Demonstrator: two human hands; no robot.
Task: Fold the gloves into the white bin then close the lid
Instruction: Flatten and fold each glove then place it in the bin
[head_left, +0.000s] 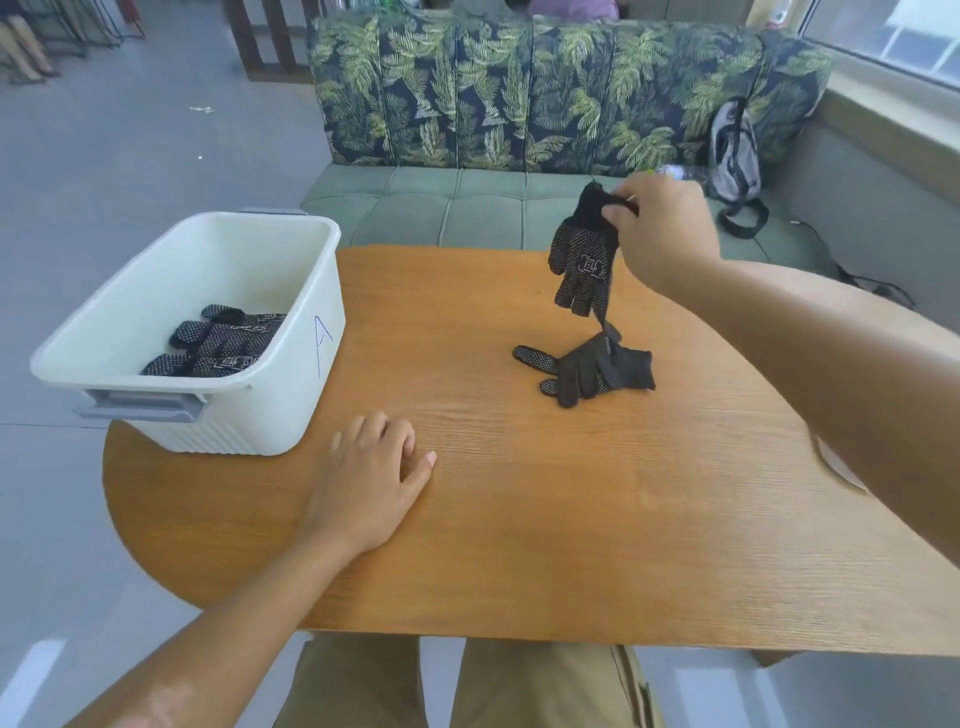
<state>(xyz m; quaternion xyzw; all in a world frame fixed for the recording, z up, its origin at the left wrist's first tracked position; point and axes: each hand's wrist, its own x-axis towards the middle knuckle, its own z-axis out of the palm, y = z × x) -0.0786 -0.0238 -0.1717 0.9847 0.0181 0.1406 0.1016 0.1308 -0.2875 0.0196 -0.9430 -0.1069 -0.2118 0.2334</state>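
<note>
Where the right hand (657, 228) pinches the cuff, upper right of centre, one black dotted glove (584, 260) hangs fingers-down above the table, thumb and fingertips clamped on the knit edge. Held so, it hangs clear of the wood and drops straight, probably to shake it flat for folding.

Item two: second glove (589, 369), crumpled on the wooden table (519, 519) directly below the hanging one. A fingertip of the lifted glove seems to touch or snag it; contact cannot be confirmed.

Item three: left hand (371, 483), lower centre, palm down and flat on the tabletop, fingers spread, grasping nothing. It lies just beside the bin's near corner, likely bracing or waiting to assist with the fold.

Item four: white bin (291, 374), left of frame, overhanging the table's left edge, marked with a blue "A". Open at the top. Folded gloves (223, 343) already lie on its floor, so the task appears partly done.

Item five: lid, not visible.

Background: leaf-patterned sofa (545, 93), backpack (732, 150) at upper right.
</note>
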